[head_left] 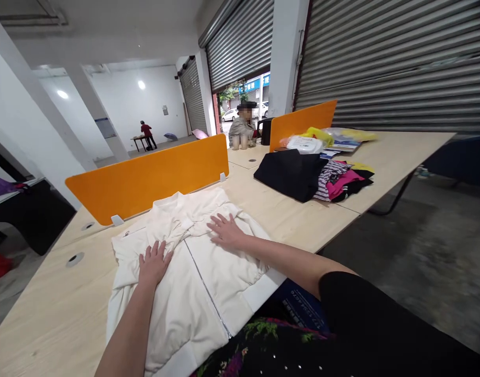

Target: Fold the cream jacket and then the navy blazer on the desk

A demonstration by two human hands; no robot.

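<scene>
L hand [154, 263] flat, spread | R hand [225, 231] flat, spread | white jacket [192, 277] — under both, on table [59, 309]

My body covers the jacket's [192, 272] hem at the table's [47, 319] near edge, so I can't see how far it hangs over. My palms hide the cloth under them. The frame's bottom edge cuts off my left arm [125, 335]. In the pile [314, 175] near the table's right edge, the black piece covers most of the striped and pink ones. The person [243, 123] seated beyond the far divider [302, 123] is half hidden. The figure [146, 133] at the far wall is too small to read.
</scene>
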